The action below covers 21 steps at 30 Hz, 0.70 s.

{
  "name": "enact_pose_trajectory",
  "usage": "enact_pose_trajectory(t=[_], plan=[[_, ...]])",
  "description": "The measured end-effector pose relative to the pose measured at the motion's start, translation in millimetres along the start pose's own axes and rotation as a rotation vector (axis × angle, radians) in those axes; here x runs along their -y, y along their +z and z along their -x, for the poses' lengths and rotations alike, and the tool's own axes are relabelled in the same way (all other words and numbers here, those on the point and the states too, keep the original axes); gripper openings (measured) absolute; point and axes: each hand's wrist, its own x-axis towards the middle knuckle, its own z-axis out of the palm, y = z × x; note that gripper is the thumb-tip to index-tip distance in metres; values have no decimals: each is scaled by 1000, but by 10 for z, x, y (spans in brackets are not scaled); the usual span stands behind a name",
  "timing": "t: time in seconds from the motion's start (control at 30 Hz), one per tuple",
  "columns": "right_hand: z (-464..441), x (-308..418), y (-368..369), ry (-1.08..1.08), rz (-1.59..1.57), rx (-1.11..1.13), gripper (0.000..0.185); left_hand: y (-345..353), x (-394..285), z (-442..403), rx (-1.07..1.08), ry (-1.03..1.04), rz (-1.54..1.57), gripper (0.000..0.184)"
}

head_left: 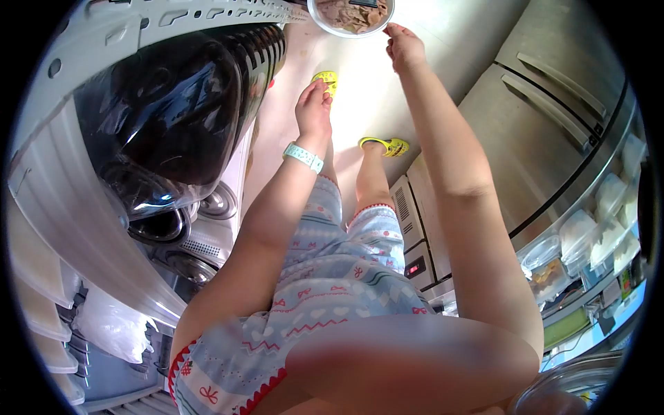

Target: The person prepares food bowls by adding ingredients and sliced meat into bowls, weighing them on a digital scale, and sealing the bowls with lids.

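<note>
My right hand point(404, 47) reaches far forward, its fingers closed at the rim of a round white container point(335, 30). In it lie pale brownish-pink pieces of food point(353, 15), with a small dark rectangular item point(363, 2) on top. The frame's top edge cuts off part of the container. My left hand point(314, 107), with a pale green watch on the wrist, hangs in front of my legs with its fingers curled together. I see nothing in it. Below it is a yellow clog point(326, 81) on my foot.
On the left, a white perforated rack point(173, 28) holds a large dark plastic-wrapped item point(162, 117), above metal pots and lids point(218, 200). A steel refrigerator point(546, 117) with long handles stands at right, near shelves of clear food containers point(581, 235). A white plastic bag point(114, 321) sits lower left.
</note>
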Motion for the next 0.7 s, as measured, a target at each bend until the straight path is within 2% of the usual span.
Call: enact_pose_trajectory(t=[0.17, 0.3, 0.37, 0.47, 0.6, 0.67, 0.7], plan=[[-207, 281, -20, -55, 255, 82, 15, 57, -63, -5, 13, -19, -22, 22], [-298, 257, -74, -27, 242, 110, 17, 118, -108, -121, 38, -3, 26, 23], [-118, 230, -107, -68, 109, 19, 17, 158, -133, -182, 61, 12, 47, 23], [-18, 5, -216, -20, -90, -128, 18, 223, -183, -206, 44, 4, 65, 23], [171, -334, -318, 87, -249, -226, 12, 204, -165, -191, 18, -3, 74, 20], [241, -478, -364, 262, -410, -241, 10, 179, -135, -172, -1, -4, 72, 20], [254, -528, -377, 264, -410, -240, 10, 150, -127, -155, -5, -24, 70, 20]])
